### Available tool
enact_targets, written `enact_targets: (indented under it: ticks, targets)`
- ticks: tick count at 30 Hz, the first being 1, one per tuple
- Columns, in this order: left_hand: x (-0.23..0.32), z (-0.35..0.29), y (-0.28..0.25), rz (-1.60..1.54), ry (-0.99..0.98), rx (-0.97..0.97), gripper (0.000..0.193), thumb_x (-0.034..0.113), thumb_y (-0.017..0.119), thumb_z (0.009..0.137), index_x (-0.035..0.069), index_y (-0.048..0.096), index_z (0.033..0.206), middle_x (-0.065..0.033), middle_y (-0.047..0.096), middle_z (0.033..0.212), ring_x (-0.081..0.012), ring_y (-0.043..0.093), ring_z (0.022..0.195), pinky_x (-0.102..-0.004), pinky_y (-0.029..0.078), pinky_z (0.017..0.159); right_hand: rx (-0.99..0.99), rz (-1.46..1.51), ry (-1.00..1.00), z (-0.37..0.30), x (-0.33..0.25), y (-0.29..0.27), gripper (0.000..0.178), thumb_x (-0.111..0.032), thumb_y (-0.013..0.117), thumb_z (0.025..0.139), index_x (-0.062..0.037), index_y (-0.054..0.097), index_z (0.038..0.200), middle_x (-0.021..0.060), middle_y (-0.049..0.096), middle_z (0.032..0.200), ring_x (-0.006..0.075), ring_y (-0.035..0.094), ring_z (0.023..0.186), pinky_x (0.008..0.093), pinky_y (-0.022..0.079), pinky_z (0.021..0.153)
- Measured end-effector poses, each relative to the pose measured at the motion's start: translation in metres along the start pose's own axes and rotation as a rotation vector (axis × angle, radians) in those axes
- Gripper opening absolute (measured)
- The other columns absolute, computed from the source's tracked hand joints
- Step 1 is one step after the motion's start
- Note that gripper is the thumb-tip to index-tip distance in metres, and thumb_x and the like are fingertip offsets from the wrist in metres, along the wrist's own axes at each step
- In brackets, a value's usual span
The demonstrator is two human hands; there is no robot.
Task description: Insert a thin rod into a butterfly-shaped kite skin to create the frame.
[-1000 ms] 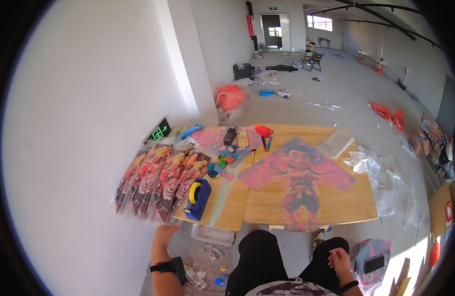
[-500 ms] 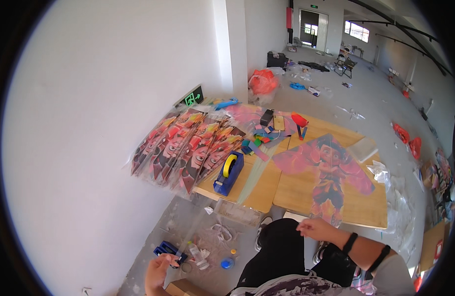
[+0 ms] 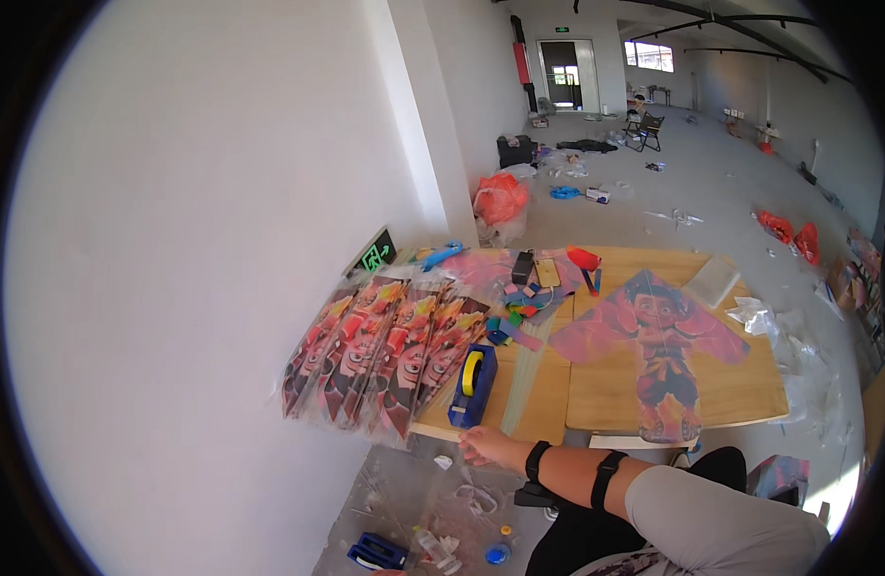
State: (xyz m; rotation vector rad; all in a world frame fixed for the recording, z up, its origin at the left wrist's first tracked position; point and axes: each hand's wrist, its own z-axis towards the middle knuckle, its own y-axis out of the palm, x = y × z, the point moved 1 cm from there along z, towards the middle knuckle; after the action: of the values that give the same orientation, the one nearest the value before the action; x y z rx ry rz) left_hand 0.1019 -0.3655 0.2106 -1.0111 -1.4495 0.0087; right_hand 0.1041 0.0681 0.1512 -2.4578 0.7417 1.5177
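Note:
My right hand (image 3: pixel 486 445) reaches left across to the table's front edge. Its fingers are bent together just below the near end of a blue tape dispenser (image 3: pixel 459 415) holding a yellow-cored roll (image 3: pixel 471 372); anything between them is too small to make out. At the picture's bottom edge, a sliver of skin, apparently my left hand (image 3: pixel 390 573), shows beside a second blue dispenser (image 3: pixel 377 551) on the floor. On the right of the table lies a spread kite (image 3: pixel 665 331) printed with a cartoon figure. Several printed kites in clear sleeves (image 3: pixel 361 355) overlap at the table's left.
Beyond the dispenser are coloured rolls (image 3: pixel 500 331), a black box (image 3: pixel 523 266), a gold phone-like slab (image 3: pixel 546 274) and a blue-handled tool (image 3: pixel 442 255). Clear plastic (image 3: pixel 716 280) lies at right. Floor litter includes a bottle (image 3: pixel 431 545) and a blue cap (image 3: pixel 497 554).
My right hand has moved left from over my lap to the dispenser at the table edge. My left hand has dropped almost out of the picture. The view has tilted up and shifted left.

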Motion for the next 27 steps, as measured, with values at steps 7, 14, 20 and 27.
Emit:
enact_targets:
  ticks: [7,14,20,27]
  targets:
    - [-0.003,0.000,-0.002,0.086,-0.045,0.010,0.027,0.022,0.069,0.095,0.003,0.074,0.114,-0.0167,0.076,0.104,-0.0303,0.071,0.103,-0.0393,0.053,0.090,0.201,0.268,-0.022,0.039,0.000,0.019,0.034,-0.039,0.062,0.100,-0.0089,0.068,0.116,0.0040,0.073,0.108,0.0181,0.070,0.093,0.0367,0.053,0.078]
    - [-0.031,0.013,0.025,0.004,-0.018,-0.043,0.031,0.025,0.071,0.093,0.001,0.073,0.113,-0.0187,0.076,0.103,-0.0324,0.071,0.099,-0.0411,0.053,0.086,0.331,0.062,-0.270,0.062,-0.002,0.008,0.025,-0.030,0.068,0.095,-0.0076,0.077,0.088,0.0047,0.076,0.080,0.0180,0.069,0.063,0.0362,0.054,0.058]
    - [-0.068,0.006,0.057,0.366,-0.069,-0.156,0.031,0.025,0.070,0.092,0.002,0.074,0.112,-0.0198,0.075,0.099,-0.0293,0.071,0.095,-0.0403,0.055,0.084,0.077,-0.608,-0.220,0.032,-0.015,-0.012,0.023,-0.028,0.072,0.091,-0.0059,0.076,0.086,0.0038,0.075,0.077,0.0147,0.072,0.070,0.0316,0.055,0.066]
    - [-0.139,0.037,0.113,-0.171,-0.002,-0.172,0.025,0.023,0.072,0.095,0.001,0.073,0.107,-0.0135,0.075,0.097,-0.0180,0.067,0.090,-0.0344,0.054,0.079,-0.318,0.004,-0.373,-0.129,-0.125,-0.038,0.030,-0.030,0.056,0.107,-0.0070,0.062,0.127,0.0033,0.068,0.120,0.0124,0.068,0.105,0.0266,0.052,0.085]
